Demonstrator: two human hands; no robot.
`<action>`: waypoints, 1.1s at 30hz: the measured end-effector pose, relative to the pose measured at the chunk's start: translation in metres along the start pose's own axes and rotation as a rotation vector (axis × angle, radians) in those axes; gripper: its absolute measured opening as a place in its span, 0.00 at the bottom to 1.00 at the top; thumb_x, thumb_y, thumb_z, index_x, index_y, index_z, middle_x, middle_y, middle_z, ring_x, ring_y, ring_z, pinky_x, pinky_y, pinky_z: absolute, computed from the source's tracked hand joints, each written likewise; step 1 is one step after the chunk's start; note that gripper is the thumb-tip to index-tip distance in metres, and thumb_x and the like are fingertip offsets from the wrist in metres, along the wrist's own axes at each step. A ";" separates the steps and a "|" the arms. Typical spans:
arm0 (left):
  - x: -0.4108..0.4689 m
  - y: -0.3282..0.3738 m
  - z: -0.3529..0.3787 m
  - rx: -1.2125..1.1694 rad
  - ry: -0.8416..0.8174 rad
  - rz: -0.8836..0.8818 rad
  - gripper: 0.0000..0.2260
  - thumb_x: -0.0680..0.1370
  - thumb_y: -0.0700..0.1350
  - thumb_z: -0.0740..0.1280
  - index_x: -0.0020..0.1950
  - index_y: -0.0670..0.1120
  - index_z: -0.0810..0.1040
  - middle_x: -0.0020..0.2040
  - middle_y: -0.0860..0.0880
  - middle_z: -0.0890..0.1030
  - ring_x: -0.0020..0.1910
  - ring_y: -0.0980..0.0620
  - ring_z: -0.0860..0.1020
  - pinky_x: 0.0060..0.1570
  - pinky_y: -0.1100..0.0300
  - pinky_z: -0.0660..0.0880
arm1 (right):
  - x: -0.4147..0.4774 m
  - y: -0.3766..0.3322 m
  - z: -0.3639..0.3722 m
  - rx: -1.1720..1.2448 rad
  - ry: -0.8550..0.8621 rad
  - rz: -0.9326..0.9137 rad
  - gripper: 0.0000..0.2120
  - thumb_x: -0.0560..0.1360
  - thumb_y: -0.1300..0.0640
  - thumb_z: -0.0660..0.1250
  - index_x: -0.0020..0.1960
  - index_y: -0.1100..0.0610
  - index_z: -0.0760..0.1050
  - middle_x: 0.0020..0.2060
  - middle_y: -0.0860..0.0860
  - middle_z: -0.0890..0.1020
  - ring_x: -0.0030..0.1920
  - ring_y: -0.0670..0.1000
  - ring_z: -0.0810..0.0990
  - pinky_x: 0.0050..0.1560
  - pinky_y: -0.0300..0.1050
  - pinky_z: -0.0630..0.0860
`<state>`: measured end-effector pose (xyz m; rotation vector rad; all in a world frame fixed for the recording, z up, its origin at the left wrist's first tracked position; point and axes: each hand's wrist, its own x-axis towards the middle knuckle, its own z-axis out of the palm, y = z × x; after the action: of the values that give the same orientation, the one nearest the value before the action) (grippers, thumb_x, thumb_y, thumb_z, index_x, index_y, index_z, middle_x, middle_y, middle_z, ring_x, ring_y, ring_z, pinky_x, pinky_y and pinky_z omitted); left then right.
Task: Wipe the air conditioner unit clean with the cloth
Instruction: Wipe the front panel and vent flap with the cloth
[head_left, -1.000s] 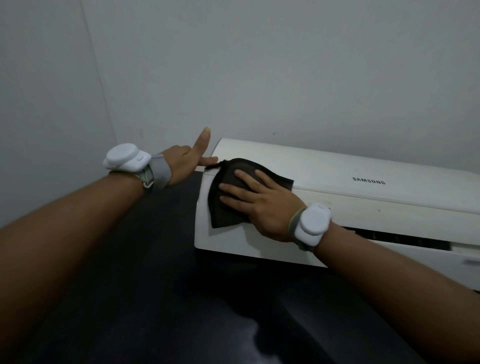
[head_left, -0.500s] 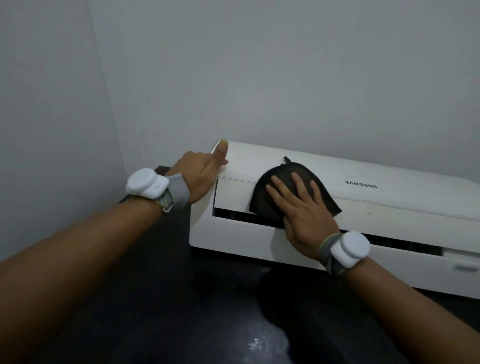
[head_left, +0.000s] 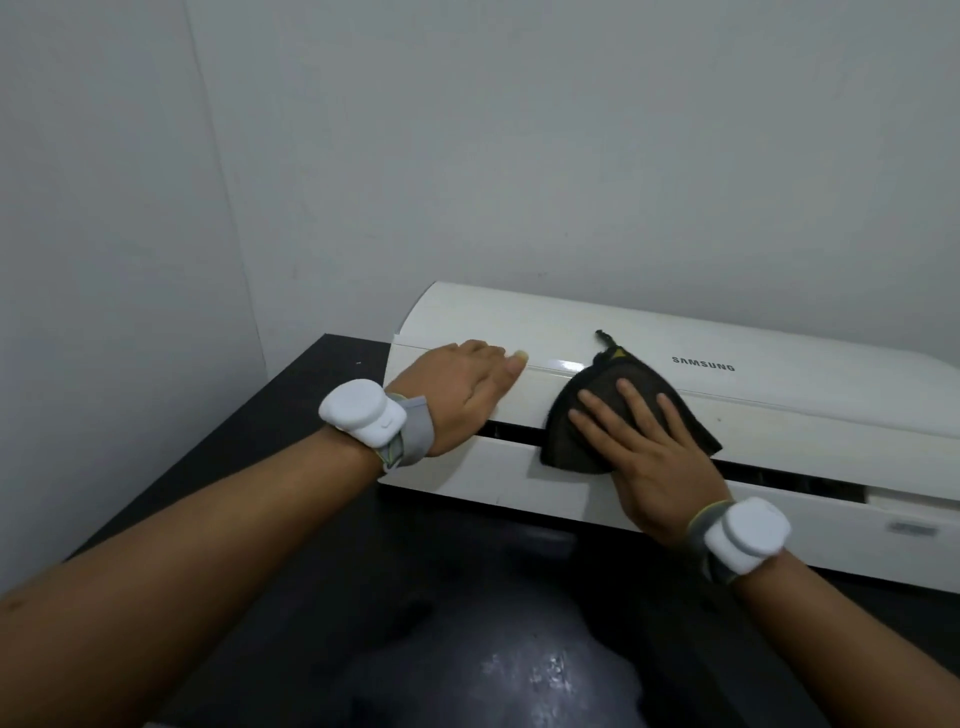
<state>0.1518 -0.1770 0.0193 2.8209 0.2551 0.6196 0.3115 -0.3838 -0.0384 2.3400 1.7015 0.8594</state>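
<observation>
Air conditioner unit (head_left: 571, 322): a white wall-type unit lying on the black tabletop (head_left: 415, 597), set against the grey wall (head_left: 519, 156); its front panel faces up and toward the camera.
Logo (head_left: 703, 364): grey SAMSUNG lettering on the upper panel, just right of the cloth.
Vent slot (head_left: 789, 475): a dark gap along the lower front, running from under the left wrist, behind the cloth and on to the right.
Cloth (head_left: 569, 441): dark, folded to a rough fan shape, spread flat on the middle of the front panel (its lower edge overlaps the vent slot); a small loop (head_left: 605, 338) sticks up from its top corner.
Right hand (head_left: 654, 467): palm down on the cloth, 4 fingers straight and spread, pressing it flat against the panel rather than gripping it.
Left hand (head_left: 462, 389): palm down on the left end of the unit and holding nothing; the thumb lies straight along the panel seam, and the other fingers are hidden behind the knuckles.
Gap between the 2 hands: near each other but apart, with bare white panel between them.
Wrists: each carries 1 white device on a grey strap, left (head_left: 361, 410) and right (head_left: 748, 532).
Tabletop surface: glossy, with a pale reflection near the bottom edge.
</observation>
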 end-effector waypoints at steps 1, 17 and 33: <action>0.001 0.004 0.005 0.022 -0.013 0.013 0.32 0.78 0.62 0.40 0.58 0.42 0.75 0.58 0.44 0.78 0.62 0.48 0.70 0.64 0.56 0.62 | 0.003 0.006 -0.004 0.032 -0.016 0.042 0.33 0.71 0.57 0.51 0.76 0.49 0.57 0.76 0.47 0.59 0.75 0.60 0.56 0.72 0.62 0.55; 0.001 0.023 0.017 0.278 -0.063 0.052 0.20 0.80 0.44 0.54 0.71 0.42 0.62 0.69 0.45 0.70 0.67 0.47 0.68 0.71 0.55 0.54 | -0.057 0.043 0.011 0.121 -0.047 0.265 0.39 0.70 0.61 0.58 0.77 0.46 0.47 0.77 0.45 0.49 0.77 0.58 0.46 0.73 0.62 0.50; 0.022 0.059 0.036 0.322 -0.074 0.115 0.22 0.79 0.42 0.53 0.74 0.42 0.57 0.73 0.45 0.64 0.72 0.48 0.63 0.73 0.55 0.52 | -0.070 0.029 0.029 0.081 -0.040 0.131 0.38 0.68 0.58 0.52 0.78 0.47 0.51 0.77 0.44 0.50 0.76 0.60 0.46 0.72 0.64 0.48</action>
<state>0.1939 -0.2356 0.0118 3.1804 0.1943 0.5376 0.3356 -0.4511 -0.0762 2.5284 1.6119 0.7721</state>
